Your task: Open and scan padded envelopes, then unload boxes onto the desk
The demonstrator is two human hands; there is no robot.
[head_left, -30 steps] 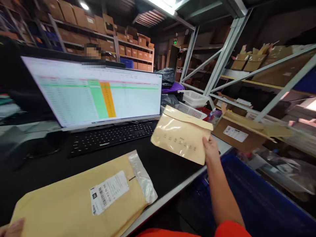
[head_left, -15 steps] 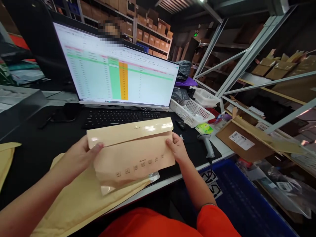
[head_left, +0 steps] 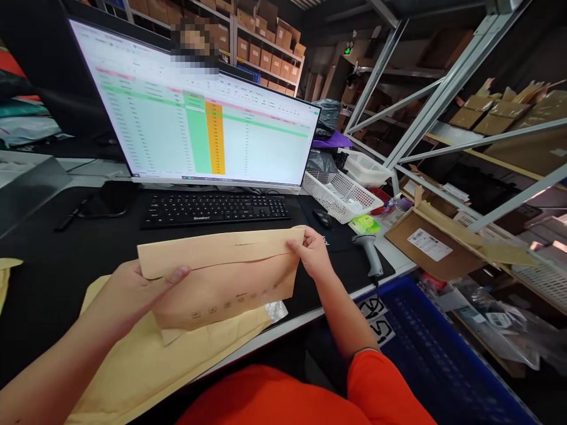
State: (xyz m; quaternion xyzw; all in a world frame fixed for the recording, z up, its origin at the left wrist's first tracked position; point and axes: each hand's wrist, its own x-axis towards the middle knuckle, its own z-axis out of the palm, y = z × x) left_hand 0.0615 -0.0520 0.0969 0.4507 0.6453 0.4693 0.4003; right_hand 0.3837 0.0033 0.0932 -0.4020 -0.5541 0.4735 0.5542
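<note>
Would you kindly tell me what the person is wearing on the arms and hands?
Both the left hand and the right hand are bare: no gloves, rings or watch show. The right arm has a short orange sleeve.

Beyond the left hand [head_left: 128,289] and right hand [head_left: 312,254], both gripping a kraft envelope [head_left: 221,277], a band of bare worktop [head_left: 66,260] is lying open up to the keyboard [head_left: 215,208]. Behind the keyboard, the monitor [head_left: 195,118] is blocking any farther reach. Just right of the right hand, a mouse [head_left: 322,218], a barcode scanner [head_left: 367,251] and a white basket [head_left: 339,192] are crowding the way. Beneath the hands, a padded mailer [head_left: 146,360] is covering the worktop's near edge.
</note>
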